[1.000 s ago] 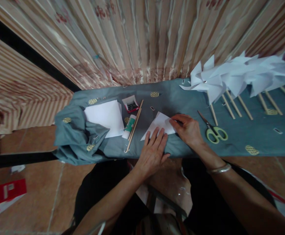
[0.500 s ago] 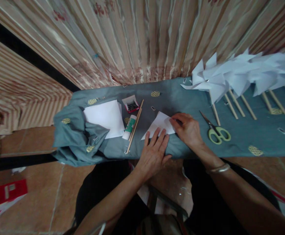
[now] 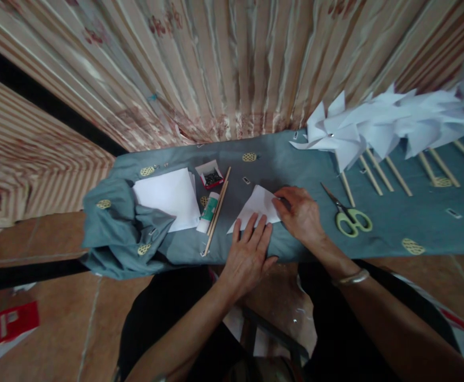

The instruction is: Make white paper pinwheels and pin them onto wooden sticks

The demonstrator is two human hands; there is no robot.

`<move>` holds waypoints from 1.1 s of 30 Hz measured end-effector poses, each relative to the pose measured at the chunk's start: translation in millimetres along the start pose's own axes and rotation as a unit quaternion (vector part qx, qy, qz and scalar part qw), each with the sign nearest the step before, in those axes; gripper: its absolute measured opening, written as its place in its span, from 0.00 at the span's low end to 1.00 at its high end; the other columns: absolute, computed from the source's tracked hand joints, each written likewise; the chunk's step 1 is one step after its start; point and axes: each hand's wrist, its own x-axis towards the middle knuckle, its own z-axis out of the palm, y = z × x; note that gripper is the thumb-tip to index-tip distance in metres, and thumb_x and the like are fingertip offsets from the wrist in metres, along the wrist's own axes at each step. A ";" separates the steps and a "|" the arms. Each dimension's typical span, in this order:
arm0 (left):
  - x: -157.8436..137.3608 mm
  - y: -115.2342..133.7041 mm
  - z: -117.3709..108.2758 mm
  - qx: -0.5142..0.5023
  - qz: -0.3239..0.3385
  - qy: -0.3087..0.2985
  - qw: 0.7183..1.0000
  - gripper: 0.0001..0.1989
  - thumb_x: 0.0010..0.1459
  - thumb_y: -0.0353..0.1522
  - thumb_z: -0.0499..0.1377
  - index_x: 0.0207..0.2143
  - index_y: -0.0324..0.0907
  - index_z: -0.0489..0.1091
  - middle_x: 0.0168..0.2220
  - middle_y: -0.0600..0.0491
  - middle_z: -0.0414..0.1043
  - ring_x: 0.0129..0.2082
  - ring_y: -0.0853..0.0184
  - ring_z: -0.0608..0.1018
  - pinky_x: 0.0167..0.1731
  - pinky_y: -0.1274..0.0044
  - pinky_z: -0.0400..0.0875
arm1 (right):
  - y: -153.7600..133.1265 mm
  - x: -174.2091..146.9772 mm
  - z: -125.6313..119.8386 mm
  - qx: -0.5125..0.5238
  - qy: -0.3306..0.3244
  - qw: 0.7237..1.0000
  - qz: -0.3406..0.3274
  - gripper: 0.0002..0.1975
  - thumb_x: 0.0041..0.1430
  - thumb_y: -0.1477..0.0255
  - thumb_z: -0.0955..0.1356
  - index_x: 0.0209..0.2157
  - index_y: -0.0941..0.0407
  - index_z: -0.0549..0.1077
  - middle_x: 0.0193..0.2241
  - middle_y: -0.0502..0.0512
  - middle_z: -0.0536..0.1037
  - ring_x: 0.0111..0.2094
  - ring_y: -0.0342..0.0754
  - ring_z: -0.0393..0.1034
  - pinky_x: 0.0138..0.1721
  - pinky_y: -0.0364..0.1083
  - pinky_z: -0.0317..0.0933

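Note:
A white sheet of paper point(image 3: 259, 202), folded to a triangle, lies on the grey-green cloth in front of me. My left hand point(image 3: 248, 249) rests flat on its near edge with the fingers spread. At the paper's right corner my right hand point(image 3: 300, 215) is closed, thumb and fingers pinching the edge. Left of the paper are thin wooden sticks point(image 3: 218, 212) and a glue stick point(image 3: 207, 212) with a green and white label. To the right of my right hand lie scissors point(image 3: 347, 216) with green handles.
A stack of white paper point(image 3: 168, 199) lies at the left, partly under bunched cloth point(image 3: 116, 223). Behind the glue stick sits an open little box of dark pins point(image 3: 211, 175). Several white paper pinwheels point(image 3: 395, 119) on sticks line the back right. A striped curtain point(image 3: 235, 69) hangs behind.
The view has shifted slightly, so everything sits a little lower and to the left. Both hands keep nearly the same place on the folded paper.

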 end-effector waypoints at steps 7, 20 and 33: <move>-0.6 0.4 0.8 0.000 0.000 -0.001 1.000 0.34 0.66 0.43 0.55 0.67 0.32 0.54 0.69 0.37 0.56 0.71 0.48 0.54 0.67 0.51 0.49 | -0.5 -1.5 -0.2 0.005 0.004 1.000 -0.013 0.13 0.65 0.70 0.63 0.44 0.56 0.78 0.44 0.60 0.80 0.46 0.57 0.72 0.51 0.54 0.66; -1.4 0.8 1.7 0.017 -0.002 -0.004 1.000 0.33 0.66 0.45 0.53 0.66 0.33 0.56 0.69 0.39 0.56 0.71 0.48 0.55 0.67 0.51 0.50 | 4.2 -2.5 3.6 -0.016 0.012 0.998 -0.052 0.15 0.67 0.70 0.63 0.43 0.56 0.81 0.43 0.60 0.80 0.43 0.55 0.71 0.48 0.53 0.68; 0.2 2.3 0.1 0.033 -0.006 -0.020 0.999 0.34 0.66 0.45 0.52 0.67 0.32 0.55 0.69 0.38 0.56 0.71 0.49 0.54 0.66 0.52 0.50 | -2.9 -4.4 -3.4 -0.114 -0.029 0.991 -0.066 0.17 0.69 0.67 0.61 0.50 0.56 0.77 0.51 0.62 0.77 0.49 0.57 0.69 0.50 0.55 0.63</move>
